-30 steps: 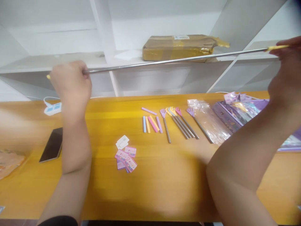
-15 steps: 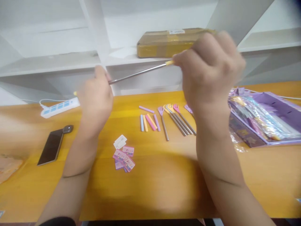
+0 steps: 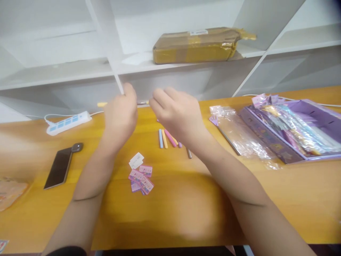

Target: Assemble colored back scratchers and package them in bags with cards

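Observation:
My left hand (image 3: 121, 115) is closed round a thin rod with a yellow end (image 3: 102, 104) poking out on its left. Between the hands a short metal stretch of the rod (image 3: 141, 103) shows, and my right hand (image 3: 177, 112) is closed on its yellow right part. Below the hands, blue (image 3: 160, 138), orange and pink sticks lie on the wooden table (image 3: 170, 220). My right hand and forearm hide most of the small claw-ended rods. One rod with a purple claw (image 3: 225, 134) lies further right, by clear plastic bags (image 3: 245, 138).
Small printed cards (image 3: 141, 180) lie at the middle. A phone (image 3: 58, 167) and a power strip (image 3: 69, 123) are on the left. At the right stands a purple box (image 3: 274, 138) of wrapped items. A taped carton (image 3: 194, 46) sits on the shelf.
My right hand has moved left and down, close to my left hand, and the rod now lies nearly level with far less metal showing. My left hand has shifted slightly right.

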{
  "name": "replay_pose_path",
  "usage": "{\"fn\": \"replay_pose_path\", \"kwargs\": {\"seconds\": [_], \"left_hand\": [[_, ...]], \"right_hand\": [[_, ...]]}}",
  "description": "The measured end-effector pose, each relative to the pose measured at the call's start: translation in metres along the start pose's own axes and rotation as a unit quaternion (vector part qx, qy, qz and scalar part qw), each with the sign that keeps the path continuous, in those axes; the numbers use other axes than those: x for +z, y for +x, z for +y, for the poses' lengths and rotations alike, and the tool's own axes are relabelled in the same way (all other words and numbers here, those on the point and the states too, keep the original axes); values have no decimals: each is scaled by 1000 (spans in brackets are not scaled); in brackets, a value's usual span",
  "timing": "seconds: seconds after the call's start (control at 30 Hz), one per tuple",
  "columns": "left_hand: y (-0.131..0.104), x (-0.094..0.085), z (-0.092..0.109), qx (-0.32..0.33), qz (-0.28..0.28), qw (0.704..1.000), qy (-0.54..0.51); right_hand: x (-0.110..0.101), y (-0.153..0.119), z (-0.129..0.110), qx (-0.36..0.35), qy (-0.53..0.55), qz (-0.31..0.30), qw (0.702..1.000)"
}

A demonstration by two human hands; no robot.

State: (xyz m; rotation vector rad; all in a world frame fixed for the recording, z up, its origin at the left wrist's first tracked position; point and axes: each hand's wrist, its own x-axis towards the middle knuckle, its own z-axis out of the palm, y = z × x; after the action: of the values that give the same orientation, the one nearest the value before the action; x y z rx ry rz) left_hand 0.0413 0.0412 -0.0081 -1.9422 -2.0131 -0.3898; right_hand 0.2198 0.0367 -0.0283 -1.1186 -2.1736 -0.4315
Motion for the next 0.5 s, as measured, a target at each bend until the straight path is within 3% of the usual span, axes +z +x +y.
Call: {"fn": "replay_pose_path", "kwargs": {"seconds": [0.13, 0.23, 0.33, 0.4, 0.5], "left_hand": [[8, 3, -15, 55, -27, 998, -31], [12, 2, -31, 102, -74, 990, -59], [16, 3, -45, 141, -109, 983, -37], [20, 4, -50, 155, -132, 979, -28], [21, 1, -50, 158, -165, 973, -22]], "right_hand": [[4, 1, 37, -22, 48, -2, 999], [-5, 3, 75, 26, 96, -20, 995], [-22, 0, 114, 130, 149, -35, 980], [-33, -8, 145, 241, 162, -50, 956], [-44, -32, 196, 380, 67, -137, 912]]}}
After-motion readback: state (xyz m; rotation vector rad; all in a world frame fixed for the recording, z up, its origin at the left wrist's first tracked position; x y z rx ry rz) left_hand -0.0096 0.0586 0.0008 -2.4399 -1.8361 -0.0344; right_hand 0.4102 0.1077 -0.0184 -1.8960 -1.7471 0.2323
